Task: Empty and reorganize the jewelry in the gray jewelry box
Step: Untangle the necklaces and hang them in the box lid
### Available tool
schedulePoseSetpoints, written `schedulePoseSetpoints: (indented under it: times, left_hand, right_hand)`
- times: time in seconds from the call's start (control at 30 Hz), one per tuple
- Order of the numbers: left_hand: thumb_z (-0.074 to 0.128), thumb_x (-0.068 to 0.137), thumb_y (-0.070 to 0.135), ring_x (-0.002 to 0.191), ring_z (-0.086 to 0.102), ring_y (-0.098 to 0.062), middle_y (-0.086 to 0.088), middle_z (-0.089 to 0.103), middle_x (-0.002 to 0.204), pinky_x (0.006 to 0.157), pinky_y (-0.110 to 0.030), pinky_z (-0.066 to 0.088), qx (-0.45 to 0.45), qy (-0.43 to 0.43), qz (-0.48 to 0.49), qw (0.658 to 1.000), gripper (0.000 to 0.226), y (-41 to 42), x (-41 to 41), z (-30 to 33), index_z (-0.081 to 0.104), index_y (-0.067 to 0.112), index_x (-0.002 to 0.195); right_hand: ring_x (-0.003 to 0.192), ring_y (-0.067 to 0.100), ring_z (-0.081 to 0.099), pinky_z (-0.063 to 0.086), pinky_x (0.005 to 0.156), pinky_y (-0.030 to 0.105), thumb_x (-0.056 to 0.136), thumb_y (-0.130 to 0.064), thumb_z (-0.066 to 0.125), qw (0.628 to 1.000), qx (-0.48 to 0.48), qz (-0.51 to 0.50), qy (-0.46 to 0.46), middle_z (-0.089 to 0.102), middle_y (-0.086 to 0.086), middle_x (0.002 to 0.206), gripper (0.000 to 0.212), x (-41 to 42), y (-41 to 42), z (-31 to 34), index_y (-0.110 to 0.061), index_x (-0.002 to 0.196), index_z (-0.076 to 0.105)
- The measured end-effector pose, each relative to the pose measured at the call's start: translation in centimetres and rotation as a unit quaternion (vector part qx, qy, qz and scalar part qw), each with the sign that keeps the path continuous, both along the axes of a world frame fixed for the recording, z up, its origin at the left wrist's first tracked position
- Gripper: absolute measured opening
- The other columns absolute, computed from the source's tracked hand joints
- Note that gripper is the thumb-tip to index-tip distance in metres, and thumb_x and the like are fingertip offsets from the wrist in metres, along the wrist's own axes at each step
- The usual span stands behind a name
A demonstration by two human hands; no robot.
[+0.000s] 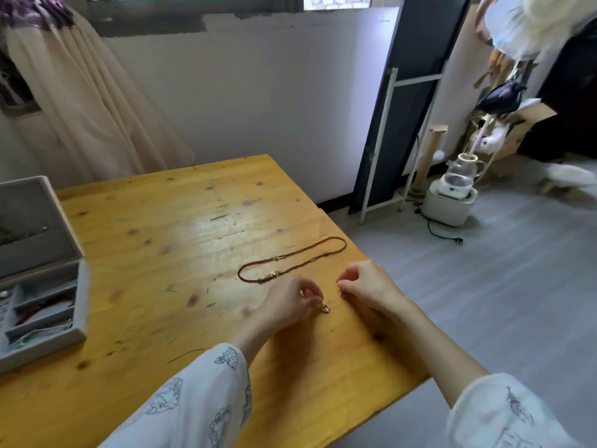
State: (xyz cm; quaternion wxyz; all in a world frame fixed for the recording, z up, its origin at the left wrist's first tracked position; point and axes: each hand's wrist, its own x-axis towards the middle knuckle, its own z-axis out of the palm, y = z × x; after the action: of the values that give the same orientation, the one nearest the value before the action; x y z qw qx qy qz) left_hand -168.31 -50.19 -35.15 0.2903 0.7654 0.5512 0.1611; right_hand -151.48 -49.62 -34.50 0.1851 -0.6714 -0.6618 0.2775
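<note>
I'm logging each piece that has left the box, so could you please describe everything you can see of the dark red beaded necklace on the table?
The dark red beaded necklace is a long, thin strand of tiny dark red beads, with a few small pale or gold-looking accent beads near its left end. It lies flat on the wooden table as a narrow closed loop, running from lower left to upper right toward the table's right edge. Nothing touches it; both hands work just in front of it.

White sleeves printed with grey line drawings.

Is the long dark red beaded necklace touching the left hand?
Apart. The head view shows bare wooden table between the beaded necklace and the left hand.
</note>
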Motion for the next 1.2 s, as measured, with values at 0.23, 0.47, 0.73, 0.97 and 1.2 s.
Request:
schedulePoseSetpoints:
  times: [0.23, 0.47, 0.73, 0.97, 1.2]
  left_hand:
    - [0.063, 0.084, 0.030, 0.096, 0.051, -0.022, -0.001, 0.064, 0.093, 0.090, -0.043, 0.041, 0.022, -0.018, 0.025, 0.999, 0.008, 2.4, 1.7, -1.2, 0.071, 0.028, 0.086]
    - [0.066, 0.082, 0.026, 0.093, 0.052, -0.021, 0.000, 0.068, 0.085, 0.088, -0.041, 0.041, 0.067, -0.062, 0.079, 0.993, 0.008, 3.1, 2.5, -2.1, 0.072, 0.026, 0.086]
    - [0.056, 0.088, 0.018, 0.098, 0.059, -0.019, -0.004, 0.069, 0.098, 0.094, -0.038, 0.043, 0.031, -0.104, 0.096, 0.989, 0.017, 2.9, 2.4, -1.3, 0.068, 0.018, 0.100]
    - [0.049, 0.093, 0.016, 0.090, 0.053, -0.005, 0.003, 0.061, 0.109, 0.074, -0.012, 0.040, 0.040, -0.106, 0.063, 0.992, 0.023, -0.2, -3.3, 0.7, 0.059, 0.017, 0.114]
    - [0.049, 0.093, 0.019, 0.087, 0.055, -0.004, 0.005, 0.062, 0.108, 0.070, -0.010, 0.040, 0.061, -0.072, 0.137, 0.986, 0.021, -4.7, -13.9, 3.1, 0.060, 0.022, 0.111]
  right_hand:
    - [0.093, 0.011, 0.058, 0.045, 0.080, 0.023, 0.085, -0.021, 0.062, 1.000, 0.009, -0.017, 0.019, 0.069, 0.000, 0.097, 0.013, 0.6, 1.8, -0.8, -0.017, 0.091, 0.073]
    - [0.088, 0.008, 0.056, 0.044, 0.077, 0.021, 0.085, -0.020, 0.063, 0.999, 0.018, -0.020, 0.020, 0.069, 0.001, 0.098, 0.016, 0.4, 2.6, -1.1, -0.014, 0.096, 0.073]
    - [0.107, 0.017, 0.058, 0.045, 0.088, 0.027, 0.091, -0.017, 0.052, 0.999, 0.028, -0.024, 0.001, 0.067, 0.005, 0.112, 0.024, -0.1, 1.8, -0.3, -0.013, 0.108, 0.068]
    - [0.094, 0.019, 0.062, 0.045, 0.077, 0.025, 0.093, -0.015, 0.046, 0.997, 0.077, -0.014, 0.005, 0.069, 0.007, 0.105, 0.026, -3.5, -0.1, 2.1, -0.008, 0.105, 0.068]
    - [0.093, 0.017, 0.063, 0.047, 0.078, 0.026, 0.092, -0.016, 0.049, 0.987, 0.099, 0.113, 0.058, 0.070, 0.006, 0.101, 0.023, -13.9, -1.2, 4.4, -0.009, 0.104, 0.067]
